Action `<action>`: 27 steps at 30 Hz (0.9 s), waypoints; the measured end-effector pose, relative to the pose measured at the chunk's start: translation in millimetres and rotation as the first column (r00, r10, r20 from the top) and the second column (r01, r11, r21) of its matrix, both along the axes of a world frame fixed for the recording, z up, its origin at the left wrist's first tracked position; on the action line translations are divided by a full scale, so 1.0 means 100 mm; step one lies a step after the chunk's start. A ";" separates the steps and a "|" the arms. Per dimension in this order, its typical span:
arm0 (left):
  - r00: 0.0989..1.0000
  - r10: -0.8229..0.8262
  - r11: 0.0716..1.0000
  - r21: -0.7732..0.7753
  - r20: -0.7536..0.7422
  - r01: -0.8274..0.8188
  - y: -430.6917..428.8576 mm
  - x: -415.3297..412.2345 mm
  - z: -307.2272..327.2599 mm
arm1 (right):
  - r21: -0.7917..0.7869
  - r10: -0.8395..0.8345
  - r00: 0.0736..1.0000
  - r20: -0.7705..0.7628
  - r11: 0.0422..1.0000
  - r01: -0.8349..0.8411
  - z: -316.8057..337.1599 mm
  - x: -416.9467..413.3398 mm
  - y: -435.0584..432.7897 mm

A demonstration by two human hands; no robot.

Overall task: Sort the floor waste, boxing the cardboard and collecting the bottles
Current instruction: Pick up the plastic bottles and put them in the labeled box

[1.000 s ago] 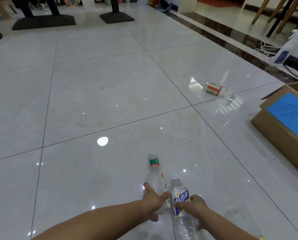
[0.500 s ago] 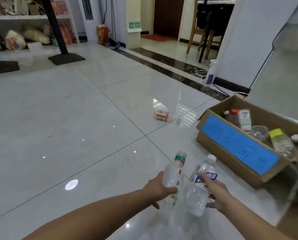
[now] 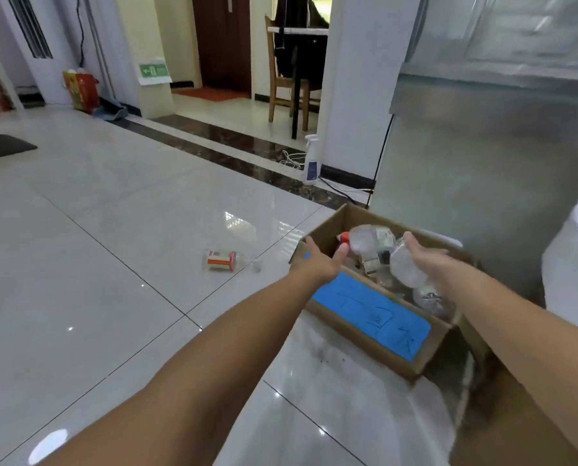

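Observation:
An open cardboard box (image 3: 427, 359) with a blue handwritten label (image 3: 371, 312) stands on the tiled floor at right. Inside lie several clear plastic bottles, one with a red cap (image 3: 365, 238). My left hand (image 3: 321, 264) hovers over the box's near-left corner, palm up, fingers spread, holding nothing. My right hand (image 3: 430, 262) is over the box's middle with its fingers extended. A blurred clear bottle (image 3: 403, 269) sits just off its palm, above the other bottles. One more clear bottle with an orange-and-white label (image 3: 218, 260) lies on the floor left of the box.
A white spray bottle (image 3: 311, 163) and loose cables stand by the white pillar behind the box. A grey panel (image 3: 482, 169) rises right behind the box, with a white object (image 3: 576, 264) at far right. A wooden chair (image 3: 287, 85) and a red bag (image 3: 82, 90) are farther back.
Both hands carried a bottle each from the floor to the box. Now the left hand is empty and spread, and the right hand's fingers have opened off its bottle.

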State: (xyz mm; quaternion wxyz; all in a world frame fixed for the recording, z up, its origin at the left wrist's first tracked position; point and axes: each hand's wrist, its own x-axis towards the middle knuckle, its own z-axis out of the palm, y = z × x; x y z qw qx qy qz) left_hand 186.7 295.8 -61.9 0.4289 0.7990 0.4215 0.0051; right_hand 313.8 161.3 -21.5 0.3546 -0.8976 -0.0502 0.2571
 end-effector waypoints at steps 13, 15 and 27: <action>0.861 -0.206 0.974 -0.017 -0.465 0.224 -0.56 -1.38 -1.91 | -0.283 0.432 0.878 0.204 0.885 -0.370 -2.21 -1.41 -1.06; 0.837 -0.248 0.963 -0.030 -0.488 0.267 -0.61 -1.47 -1.96 | -0.314 0.473 0.875 0.107 0.851 -0.421 -2.44 -1.63 -1.15; 0.744 -0.337 0.932 -0.094 -0.577 0.350 -0.75 -1.85 -2.09 | -0.467 0.832 0.472 -0.291 0.307 -0.829 -2.72 -2.47 -1.41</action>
